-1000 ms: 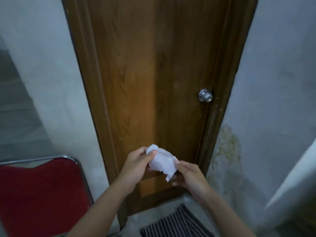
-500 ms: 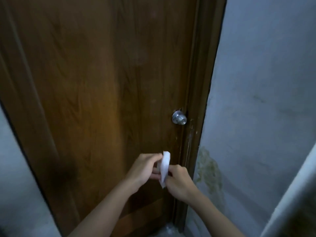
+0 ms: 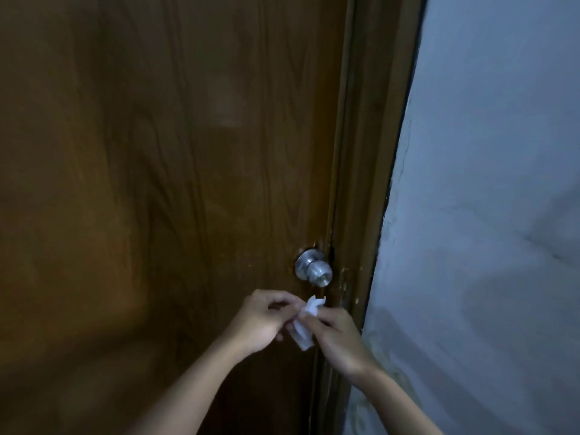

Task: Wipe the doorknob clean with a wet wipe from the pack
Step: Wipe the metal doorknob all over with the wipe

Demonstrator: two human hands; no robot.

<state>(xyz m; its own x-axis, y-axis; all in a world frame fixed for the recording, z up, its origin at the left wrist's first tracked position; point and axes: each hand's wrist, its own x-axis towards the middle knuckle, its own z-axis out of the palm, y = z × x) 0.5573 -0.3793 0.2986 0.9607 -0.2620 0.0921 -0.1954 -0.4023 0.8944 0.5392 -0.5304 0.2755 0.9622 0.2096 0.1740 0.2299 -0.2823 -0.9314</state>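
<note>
A round silver doorknob [image 3: 314,272] sits on the right edge of a brown wooden door [image 3: 175,189]. Just below the knob I hold a small folded white wet wipe [image 3: 306,324] between both hands. My left hand [image 3: 262,318] pinches its left side and my right hand [image 3: 337,335] grips its right side. The wipe's top edge is a short gap below the knob and does not touch it. The wipe pack is not in view.
The dark wooden door frame [image 3: 370,171] runs down right of the knob. A pale grey wall [image 3: 489,215], stained near the bottom, fills the right side. The scene is dim.
The view has closed in on the door; the chair and mat have left the frame. My hands with the wipe folded smaller have risen closer under the knob.
</note>
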